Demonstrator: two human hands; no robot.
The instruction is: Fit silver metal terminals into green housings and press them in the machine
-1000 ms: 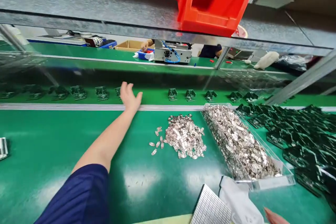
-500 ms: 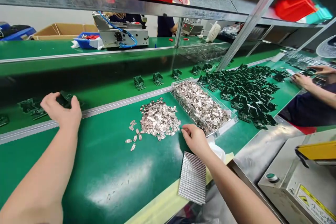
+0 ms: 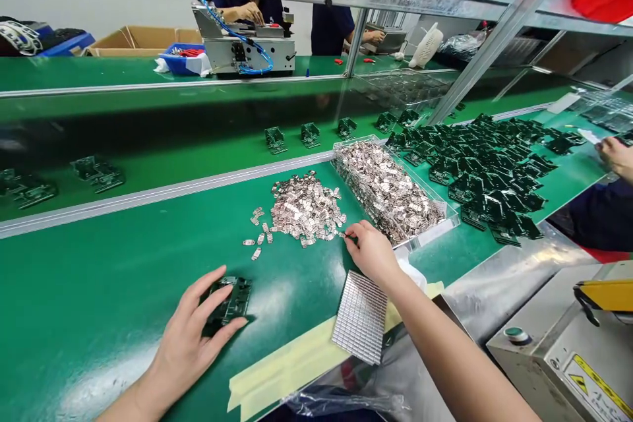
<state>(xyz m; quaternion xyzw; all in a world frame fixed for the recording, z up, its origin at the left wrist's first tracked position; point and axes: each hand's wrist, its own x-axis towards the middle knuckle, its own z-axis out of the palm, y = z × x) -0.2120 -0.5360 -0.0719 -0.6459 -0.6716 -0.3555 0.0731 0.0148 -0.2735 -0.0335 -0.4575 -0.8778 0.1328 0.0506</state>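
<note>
Left hand (image 3: 185, 343), fingers spread wide, steadies a dark green circuit board (image 3: 227, 303) flat on the green bench mat (image 3: 99, 277); right hand (image 3: 373, 254), fingertips in a narrow pinch, works the edge of a loose pile of silver metal clips (image 3: 306, 211), any pinched piece too small to tell.

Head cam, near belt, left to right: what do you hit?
Left hand on a dark green board → loose pile of small metal pieces → clear tray of the same pieces → heap of dark green boards → co-worker's hand
</note>
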